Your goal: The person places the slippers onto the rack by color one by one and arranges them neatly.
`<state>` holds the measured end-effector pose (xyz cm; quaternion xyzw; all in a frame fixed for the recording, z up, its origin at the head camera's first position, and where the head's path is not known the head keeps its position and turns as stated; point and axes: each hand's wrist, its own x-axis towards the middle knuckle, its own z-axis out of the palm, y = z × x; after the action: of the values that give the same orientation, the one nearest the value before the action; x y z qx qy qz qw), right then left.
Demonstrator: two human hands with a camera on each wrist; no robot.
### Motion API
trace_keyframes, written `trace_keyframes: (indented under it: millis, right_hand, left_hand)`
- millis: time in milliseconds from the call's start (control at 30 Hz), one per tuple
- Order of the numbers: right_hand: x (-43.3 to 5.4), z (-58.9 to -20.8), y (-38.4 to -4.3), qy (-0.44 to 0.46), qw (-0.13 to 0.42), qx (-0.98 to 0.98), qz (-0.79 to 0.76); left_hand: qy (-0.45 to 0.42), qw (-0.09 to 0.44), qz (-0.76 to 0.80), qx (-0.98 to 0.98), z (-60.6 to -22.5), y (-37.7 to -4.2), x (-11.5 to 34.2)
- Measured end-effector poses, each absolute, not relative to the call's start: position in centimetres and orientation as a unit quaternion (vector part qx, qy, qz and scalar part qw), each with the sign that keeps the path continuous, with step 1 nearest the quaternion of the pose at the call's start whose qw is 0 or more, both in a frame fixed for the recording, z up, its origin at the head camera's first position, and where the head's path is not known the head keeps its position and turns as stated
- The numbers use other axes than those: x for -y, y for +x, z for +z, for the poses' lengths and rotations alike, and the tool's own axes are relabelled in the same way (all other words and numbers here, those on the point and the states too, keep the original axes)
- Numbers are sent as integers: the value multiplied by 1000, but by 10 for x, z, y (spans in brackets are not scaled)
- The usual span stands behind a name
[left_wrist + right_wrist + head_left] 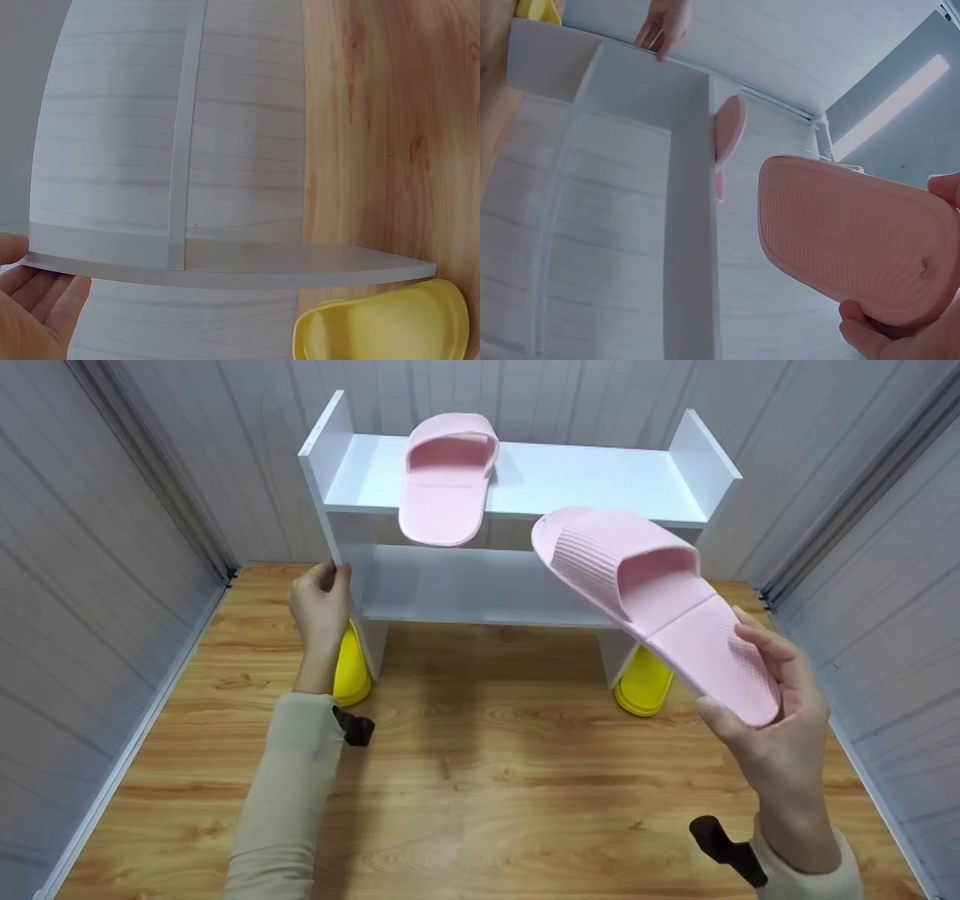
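Note:
A white two-tier shelf rack (577, 480) stands by the back wall. My left hand (321, 604) grips the front edge of its left side panel, thumb on one face and fingers on the other in the left wrist view. My right hand (787, 727) holds a pink slipper (709, 634) by its heel end, tilted in the air before the rack's right part, toe pointing up and left. The patterned sole (847, 240) faces the right wrist camera. Another pink slipper (444, 510) lies on the top board, left of the middle, its heel jutting over the front edge.
Yellow shoes stand on the wooden floor (480, 780) outside the rack's legs: one yellow shoe (351, 671) at the left, another yellow shoe (643, 682) at the right. Both are partly hidden. Panelled walls (90, 585) enclose the rack at the left, back and right.

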<state>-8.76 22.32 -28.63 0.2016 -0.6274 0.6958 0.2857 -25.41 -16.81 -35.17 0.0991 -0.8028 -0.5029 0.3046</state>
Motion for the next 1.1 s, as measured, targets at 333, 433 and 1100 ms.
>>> trace_keyframes:
  millis: [333, 433, 1100]
  right_hand:
    - [-217, -272, -114, 149, 337, 650, 664]
    - [-213, -271, -123, 130, 346, 684, 629]
    - [-185, -276, -189, 46, 330, 785, 522]
  left_hand:
    - [94, 311, -497, 805, -351, -254, 169]
    - [94, 308, -495, 807, -351, -254, 169]
    - [89, 306, -499, 806, -352, -252, 175]
